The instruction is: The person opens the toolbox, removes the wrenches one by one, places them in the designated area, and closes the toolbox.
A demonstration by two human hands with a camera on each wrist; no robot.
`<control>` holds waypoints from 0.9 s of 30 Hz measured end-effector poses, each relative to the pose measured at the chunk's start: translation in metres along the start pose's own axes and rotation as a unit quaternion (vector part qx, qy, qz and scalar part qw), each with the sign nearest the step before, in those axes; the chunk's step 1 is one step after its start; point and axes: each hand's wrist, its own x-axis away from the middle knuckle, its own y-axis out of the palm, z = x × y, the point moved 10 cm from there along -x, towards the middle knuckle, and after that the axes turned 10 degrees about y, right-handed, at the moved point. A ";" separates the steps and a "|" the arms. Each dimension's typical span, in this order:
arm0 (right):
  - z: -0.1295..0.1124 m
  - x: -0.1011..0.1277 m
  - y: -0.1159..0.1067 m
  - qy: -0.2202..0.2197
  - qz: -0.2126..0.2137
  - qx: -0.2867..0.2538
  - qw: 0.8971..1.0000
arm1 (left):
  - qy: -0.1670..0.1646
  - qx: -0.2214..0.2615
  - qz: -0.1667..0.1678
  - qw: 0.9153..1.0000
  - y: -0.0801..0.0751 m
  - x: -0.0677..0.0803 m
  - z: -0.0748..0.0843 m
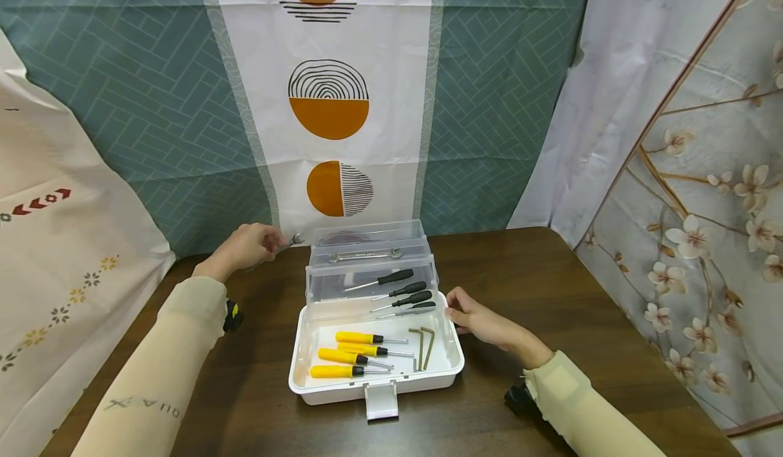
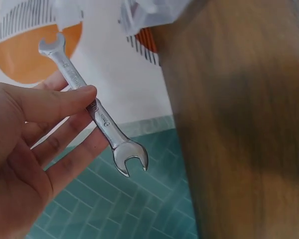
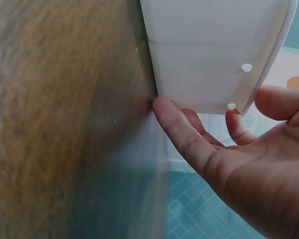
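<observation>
My left hand (image 1: 245,247) pinches a silver double open-end wrench (image 2: 105,122) between thumb and fingers, raised near the table's back left. My right hand (image 1: 484,322) grips the back right corner of a white toolbox (image 1: 333,396), its thumb at the rim and fingers against the outside. The toolbox's clear lid (image 1: 367,229) stands raised at the back. A second wrench (image 1: 365,256) lies in the upper tray, with several black-handled screwdrivers (image 1: 396,277) on the levels below. Yellow-handled screwdrivers (image 1: 335,371) and brass-coloured hex keys (image 1: 429,349) lie in the base.
The toolbox stands on a dark wooden table (image 1: 245,402), its white latch (image 1: 381,402) hanging down in front. A patterned cloth (image 1: 508,103) hangs behind the table, and a flowered cloth (image 1: 691,294) hangs at the right.
</observation>
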 end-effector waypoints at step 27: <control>-0.002 0.002 0.000 -0.002 0.001 -0.004 1.000 | 0.001 0.020 -0.075 0.997 0.055 0.025 -0.043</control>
